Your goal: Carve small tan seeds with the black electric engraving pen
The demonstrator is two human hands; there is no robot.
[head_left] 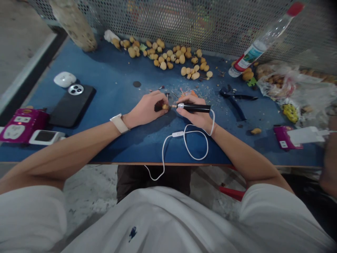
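Note:
My left hand pinches a small tan seed between thumb and fingers, just above the blue worktable. My right hand grips a black pen-shaped electric engraver, and its thin bit touches or nearly touches the seed. A white cable with an inline switch runs from the engraver's rear end, loops on the table and drops over the front edge. A pale watch sits on my left wrist. Several tan seeds lie scattered beyond my hands among fine dust.
Black-handled pliers lie to the right, near a plastic bag and a clear bottle. A black phone and pink devices lie left. Perforated metal mesh stands behind the table. A person's arm shows at the right edge.

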